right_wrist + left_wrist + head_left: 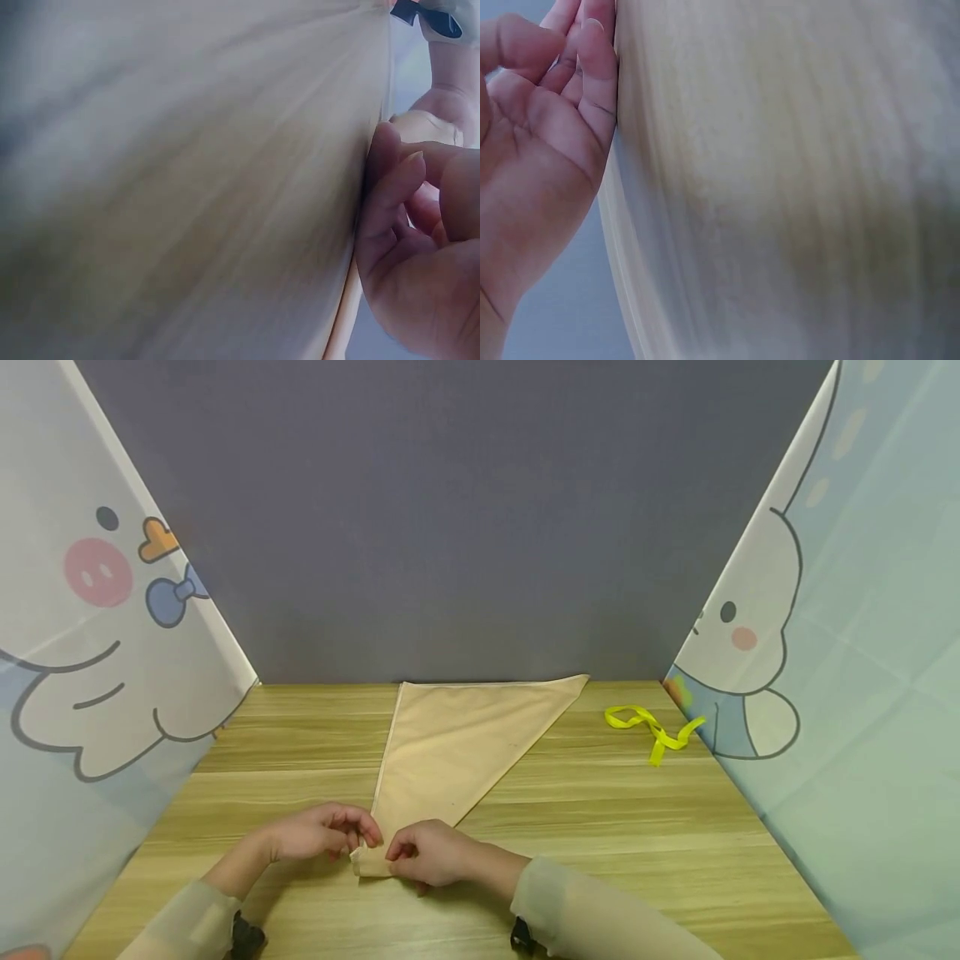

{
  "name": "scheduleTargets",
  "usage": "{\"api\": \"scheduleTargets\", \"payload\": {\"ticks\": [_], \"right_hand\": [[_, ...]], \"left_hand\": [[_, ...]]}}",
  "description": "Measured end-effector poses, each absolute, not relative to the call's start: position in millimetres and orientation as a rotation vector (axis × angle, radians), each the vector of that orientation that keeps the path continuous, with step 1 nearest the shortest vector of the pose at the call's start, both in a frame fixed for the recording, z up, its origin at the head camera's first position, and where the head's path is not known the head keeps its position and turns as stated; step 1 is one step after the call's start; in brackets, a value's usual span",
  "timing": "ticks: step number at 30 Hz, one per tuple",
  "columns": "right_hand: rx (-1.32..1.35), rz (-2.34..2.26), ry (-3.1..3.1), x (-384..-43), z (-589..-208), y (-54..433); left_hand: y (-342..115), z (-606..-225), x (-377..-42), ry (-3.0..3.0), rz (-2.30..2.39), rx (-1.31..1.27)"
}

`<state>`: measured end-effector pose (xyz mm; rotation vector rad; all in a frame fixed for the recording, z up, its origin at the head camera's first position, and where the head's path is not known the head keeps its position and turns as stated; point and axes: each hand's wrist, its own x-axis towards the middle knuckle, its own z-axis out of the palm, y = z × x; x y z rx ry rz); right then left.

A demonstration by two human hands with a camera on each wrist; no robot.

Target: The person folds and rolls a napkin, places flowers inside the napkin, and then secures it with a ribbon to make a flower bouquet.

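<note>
A beige cloth [465, 735], folded to a triangle, lies flat on the wooden table [637, 827]. Its broad edge runs along the far side by the grey backdrop; its narrow tip points to the near edge, where a small roll has been started.

Both hands work at that tip. The left hand [318, 831] sits just left of the roll, fingers curled, thumb and forefinger pinching its left end. The right hand [431, 853] sits on the right, fingers curled over the roll and gripping it from above. In the left wrist view the fingers [592, 67] lie pressed together against the blurred cloth; in the right wrist view the fingertips [390, 187] bend against the cloth edge. Neither wrist view is sharp enough to show the pinch itself.

A yellow ribbon [654, 728] lies loose on the far right of the table, well apart from cloth and hands. Printed cartoon panels close the left and right sides.

Risks, as judged:
- The roll is short and narrow; uneven grip between the hands would likely skew it off the triangle's centre line.
- A slack pinch could let the tip spring open, since only the fingers hold it.
- Dragging rather than rolling may bunch the flat cloth beyond.
</note>
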<state>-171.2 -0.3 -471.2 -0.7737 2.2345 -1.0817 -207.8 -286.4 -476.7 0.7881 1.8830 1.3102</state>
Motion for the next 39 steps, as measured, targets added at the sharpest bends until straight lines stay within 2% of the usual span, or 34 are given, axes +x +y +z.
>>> {"api": "scheduleTargets", "payload": {"ticks": [13, 39], "right_hand": [[-0.631, -1.262, 2.113, -175.8, -477.8, 3.3], [-0.581, -1.365, 2.087, -173.3, -476.0, 4.5]], "left_hand": [[-276.6, -468.2, -199.2, 1.995, 1.257, 0.809], [-256.6, -472.7, -195.7, 2.312, 1.203, 0.583]]}}
